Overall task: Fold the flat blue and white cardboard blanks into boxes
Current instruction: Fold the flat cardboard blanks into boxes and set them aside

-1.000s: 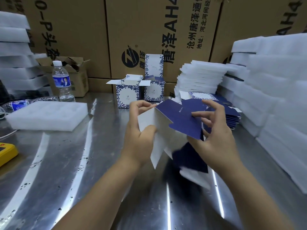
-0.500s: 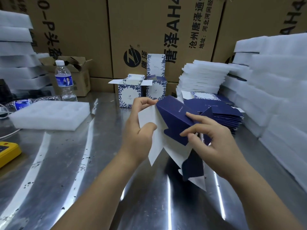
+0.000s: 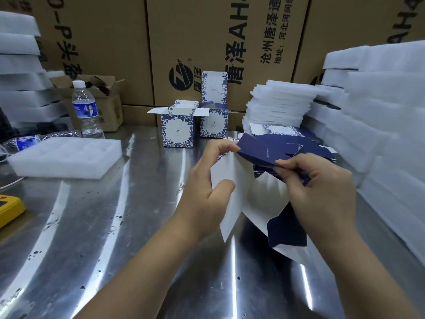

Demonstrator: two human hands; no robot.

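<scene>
My left hand [image 3: 207, 194] pinches the white panel of the cardboard blank [image 3: 236, 203] | my right hand [image 3: 322, 192] pinches its blue flap | blank half-folded at frame centre, above the table [image 3: 92, 226]

Single wide-angle view, worn on the head, facing forward and down over a shiny scratched steel tabletop [image 3: 80, 226]. Close above that tabletop: left hand [image 3: 207, 194] and right hand [image 3: 322, 194], gripping a half-folded blue and white cardboard blank [image 3: 259, 153], mid-frame. Beyond the tabletop's far edge, tall brown printed cardboard cartons [image 3: 207, 42] closing the background.
</scene>
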